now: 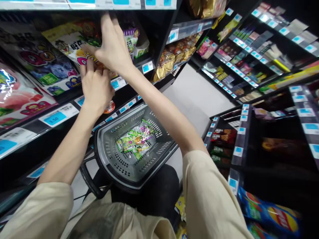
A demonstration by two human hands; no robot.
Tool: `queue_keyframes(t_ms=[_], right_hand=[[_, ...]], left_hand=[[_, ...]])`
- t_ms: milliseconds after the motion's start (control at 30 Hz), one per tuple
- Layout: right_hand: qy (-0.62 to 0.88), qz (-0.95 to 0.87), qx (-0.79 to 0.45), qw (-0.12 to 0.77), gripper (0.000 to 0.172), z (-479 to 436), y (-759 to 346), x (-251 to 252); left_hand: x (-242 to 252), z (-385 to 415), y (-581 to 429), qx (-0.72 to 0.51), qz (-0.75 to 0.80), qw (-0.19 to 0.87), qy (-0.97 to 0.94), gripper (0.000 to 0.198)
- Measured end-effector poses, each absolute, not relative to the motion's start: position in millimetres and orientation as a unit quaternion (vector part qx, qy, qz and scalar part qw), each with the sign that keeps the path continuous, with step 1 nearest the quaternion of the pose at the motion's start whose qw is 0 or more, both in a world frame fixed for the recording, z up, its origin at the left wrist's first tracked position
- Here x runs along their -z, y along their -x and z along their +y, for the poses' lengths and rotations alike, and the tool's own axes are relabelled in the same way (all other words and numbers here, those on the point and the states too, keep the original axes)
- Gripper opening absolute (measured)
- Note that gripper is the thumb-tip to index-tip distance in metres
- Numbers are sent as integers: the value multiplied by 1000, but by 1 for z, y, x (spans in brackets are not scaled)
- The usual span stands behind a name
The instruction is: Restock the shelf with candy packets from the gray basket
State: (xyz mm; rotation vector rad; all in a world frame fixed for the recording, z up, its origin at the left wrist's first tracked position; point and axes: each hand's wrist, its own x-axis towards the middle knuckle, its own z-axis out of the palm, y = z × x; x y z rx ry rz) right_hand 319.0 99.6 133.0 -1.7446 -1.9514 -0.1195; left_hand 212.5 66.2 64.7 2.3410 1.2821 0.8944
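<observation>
Both my arms reach up to a shop shelf at the upper left. My left hand (pixel 96 87) is closed around the lower edge of a white and yellow snack bag (pixel 72 41) with cartoon print. My right hand (pixel 113 46) lies over the same bag's right side with its fingers stretched upward and apart. Below my arms a grey plastic shopping basket (pixel 109 156) rests against my lap. Several small green and pink candy packets (pixel 134 139) lie in its bottom.
Shelves with blue price labels (pixel 54 118) run along the left, holding large bright snack bags (pixel 37 59). More racks of packets (pixel 239 56) stand across a grey floor aisle (pixel 194 96). Chip bags (pixel 271 212) sit at lower right.
</observation>
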Motion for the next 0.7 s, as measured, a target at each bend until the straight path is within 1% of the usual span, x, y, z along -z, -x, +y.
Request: queue_keyframes(t_ms=[67, 167, 200, 300, 367, 400, 433, 500, 533, 600, 633, 667, 700], right_hand=[[627, -729, 80, 263, 47, 86, -312, -132], [572, -792, 49, 206, 47, 81, -314, -126], [562, -805, 32, 191, 40, 85, -318, -125], [550, -818, 12, 168, 5, 107, -333, -122], [546, -821, 22, 167, 16, 120, -340, -123], [542, -823, 28, 168, 18, 124, -342, -123], [536, -825, 33, 173, 16, 124, -344, -123], [521, -828, 43, 204, 4, 111, -351, -116], [516, -825, 48, 225, 6, 99, -357, -109], [526, -810, 45, 255, 15, 64, -376, -80], [538, -807, 18, 243, 16, 43, -388, -58], [556, -802, -37, 215, 15, 22, -401, -31], [565, -795, -118, 183, 10, 2, -414, -2]], left_hand=[[-64, 69, -211, -308, 443, 170, -824, 58], [-60, 69, -210, -302, 430, 179, -832, 60], [-59, 69, -209, -302, 426, 182, -833, 59], [-54, 66, -210, -307, 423, 176, -834, 55], [-52, 65, -211, -308, 434, 142, -835, 49], [-52, 65, -211, -303, 441, 119, -836, 47], [-52, 65, -212, -296, 449, 96, -837, 45], [-53, 65, -212, -285, 464, 61, -836, 45], [-53, 65, -212, -282, 469, 55, -835, 45], [-53, 65, -211, -292, 472, 62, -830, 44], [-52, 66, -210, -303, 472, 70, -825, 43], [-50, 67, -210, -316, 470, 78, -821, 41], [-49, 68, -209, -331, 469, 83, -815, 39]])
